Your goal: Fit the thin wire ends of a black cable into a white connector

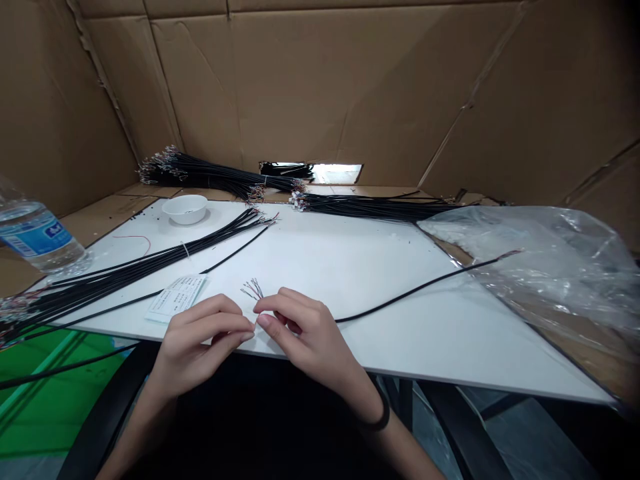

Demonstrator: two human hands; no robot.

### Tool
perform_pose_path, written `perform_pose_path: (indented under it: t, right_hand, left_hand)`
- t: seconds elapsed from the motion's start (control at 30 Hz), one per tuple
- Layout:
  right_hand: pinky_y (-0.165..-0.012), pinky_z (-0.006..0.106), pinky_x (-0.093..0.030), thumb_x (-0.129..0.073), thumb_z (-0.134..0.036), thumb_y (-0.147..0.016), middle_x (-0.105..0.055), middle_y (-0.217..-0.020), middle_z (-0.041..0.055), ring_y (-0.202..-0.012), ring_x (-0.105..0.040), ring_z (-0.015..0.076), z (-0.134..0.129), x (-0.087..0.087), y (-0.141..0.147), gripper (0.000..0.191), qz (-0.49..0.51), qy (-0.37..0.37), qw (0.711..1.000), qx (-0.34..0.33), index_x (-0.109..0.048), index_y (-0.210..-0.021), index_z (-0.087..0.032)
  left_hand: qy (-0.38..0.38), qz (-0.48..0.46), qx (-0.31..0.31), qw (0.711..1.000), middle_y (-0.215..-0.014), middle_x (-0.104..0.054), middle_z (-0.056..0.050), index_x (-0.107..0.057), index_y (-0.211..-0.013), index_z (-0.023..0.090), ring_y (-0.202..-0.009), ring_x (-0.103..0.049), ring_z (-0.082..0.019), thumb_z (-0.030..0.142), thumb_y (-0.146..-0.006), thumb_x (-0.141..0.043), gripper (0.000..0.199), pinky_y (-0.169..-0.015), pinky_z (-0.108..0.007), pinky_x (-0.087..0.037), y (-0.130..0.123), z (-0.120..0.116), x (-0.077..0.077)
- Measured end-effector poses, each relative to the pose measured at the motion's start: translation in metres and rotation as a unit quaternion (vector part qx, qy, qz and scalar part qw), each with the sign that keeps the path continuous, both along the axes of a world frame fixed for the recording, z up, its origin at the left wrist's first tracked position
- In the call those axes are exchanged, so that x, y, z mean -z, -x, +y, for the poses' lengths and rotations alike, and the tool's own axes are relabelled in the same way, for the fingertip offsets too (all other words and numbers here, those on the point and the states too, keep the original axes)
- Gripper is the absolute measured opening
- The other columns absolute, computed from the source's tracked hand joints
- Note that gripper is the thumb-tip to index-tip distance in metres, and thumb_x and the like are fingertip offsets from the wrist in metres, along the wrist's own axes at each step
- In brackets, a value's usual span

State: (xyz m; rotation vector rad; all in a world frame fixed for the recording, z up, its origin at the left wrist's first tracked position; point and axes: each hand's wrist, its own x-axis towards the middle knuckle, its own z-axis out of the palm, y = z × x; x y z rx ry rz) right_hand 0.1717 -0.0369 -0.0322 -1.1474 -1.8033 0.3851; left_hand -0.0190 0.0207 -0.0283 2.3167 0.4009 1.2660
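Note:
My left hand point(207, 340) and my right hand point(303, 333) meet fingertip to fingertip over the front edge of the white board point(310, 260). The right hand is closed around the end of a black cable point(400, 294), which runs off to the right. Thin loose wires point(253, 289) fan out just beyond my fingertips. Thumb and fingers of the left hand are pinched together; what they hold is too small to make out. Left of the hands lies a printed paper packet point(177, 298), resting over a single black cable.
A tied bundle of black cables point(150, 262) crosses the board's left side. Further bundles point(370, 207) lie at the back, near a white bowl point(185, 209). A water bottle point(43, 237) stands left, a clear plastic bag point(540, 267) lies right. Cardboard walls point(300, 87) surround the board.

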Motion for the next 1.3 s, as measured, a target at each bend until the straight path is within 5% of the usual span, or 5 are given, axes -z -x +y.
perform_pose_path:
  t: [0.27,0.4,0.57,1.07,1.3]
  right_hand:
    - [-0.061,0.024,-0.041,-0.056,-0.022,-0.096,-0.063,-0.076,0.0004,-0.065,-0.054,0.0116,0.002,0.001,0.001,0.013,0.024,-0.042,0.997,0.054,-0.068,-0.091,-0.019]
    - [-0.057,0.024,-0.039,-0.055,-0.018,-0.096,-0.059,-0.073,0.0001,-0.061,-0.051,0.0113,0.002,0.001,0.003,0.014,0.011,-0.091,0.993,0.076,-0.067,-0.089,-0.019]
    - [-0.054,0.023,-0.036,-0.056,-0.016,-0.095,-0.051,-0.068,-0.0012,-0.058,-0.047,0.0104,0.002,0.002,0.005,0.014,-0.013,-0.113,0.99,0.08,-0.067,-0.087,-0.017]
    - [-0.052,0.023,-0.034,-0.057,-0.015,-0.095,-0.046,-0.068,-0.002,-0.056,-0.042,0.0087,0.002,0.004,0.006,0.013,-0.024,-0.12,0.99,0.071,-0.069,-0.089,-0.014]
    - [-0.053,0.024,-0.034,-0.058,-0.016,-0.095,-0.046,-0.068,-0.0017,-0.057,-0.042,0.0092,0.002,0.005,0.006,0.013,-0.036,-0.12,0.99,0.071,-0.069,-0.089,-0.014]
  left_hand:
    - [0.223,-0.031,-0.044,0.973,-0.081,-0.064,-0.004,-0.076,-0.093,0.023,-0.074,-0.058,-0.017,0.02,-0.085,-0.068,0.012,-0.059,-0.025,-0.046,-0.002,-0.002,0.003]
    - [0.319,-0.026,-0.006,0.947,-0.079,-0.065,-0.004,-0.077,-0.085,0.021,-0.062,-0.054,-0.012,0.023,-0.086,-0.066,0.011,-0.05,-0.022,-0.041,-0.009,-0.004,-0.001]
    - [0.364,-0.058,0.022,0.929,-0.073,-0.064,-0.001,-0.074,-0.075,0.018,-0.047,-0.037,-0.006,0.023,-0.084,-0.067,0.012,-0.041,-0.022,-0.028,-0.014,-0.004,-0.001]
    - [0.502,-0.045,0.076,0.86,-0.055,-0.042,0.004,-0.072,-0.07,0.015,-0.047,-0.032,-0.005,0.034,-0.085,-0.067,0.024,-0.042,-0.017,-0.022,-0.01,0.004,0.005]
    - [0.517,-0.051,0.085,0.85,-0.053,-0.042,0.005,-0.07,-0.066,0.015,-0.045,-0.031,-0.003,0.031,-0.082,-0.07,0.023,-0.042,-0.017,-0.02,-0.011,0.005,0.005]
